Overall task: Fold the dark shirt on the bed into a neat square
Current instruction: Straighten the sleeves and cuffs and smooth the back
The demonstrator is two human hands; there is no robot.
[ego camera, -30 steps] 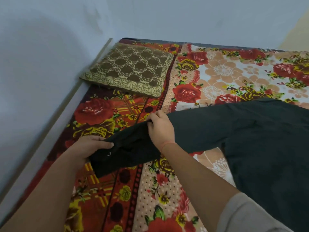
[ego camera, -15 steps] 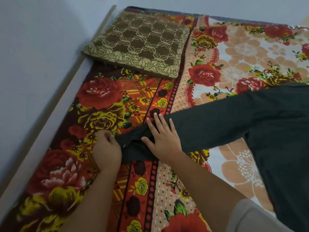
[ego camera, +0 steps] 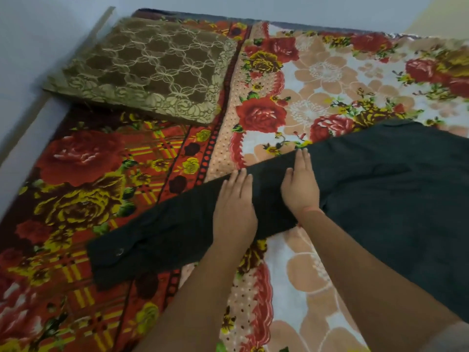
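Note:
The dark shirt [ego camera: 396, 189] lies spread on the flowered bed cover, its body at the right and one long sleeve [ego camera: 162, 237] stretched out to the lower left, with a small button near the cuff. My left hand [ego camera: 234, 207] rests flat, palm down, on the middle of the sleeve. A little to the right, my right hand [ego camera: 300, 185] lies flat on the sleeve close to the shoulder, fingers together and pointing away from me. Neither hand grips the cloth.
A brown patterned cushion [ego camera: 147, 69] lies at the far left corner of the bed. A pale wall [ego camera: 38, 41] and a light bed edge [ego camera: 22, 138] run along the left side. The flowered cover [ego camera: 330, 80] stretches beyond the shirt.
Both hands left the cuff end and slid right along the sleeve toward the shoulder, now lying flat. The sleeve lies straighter and flatter. The camera has moved closer.

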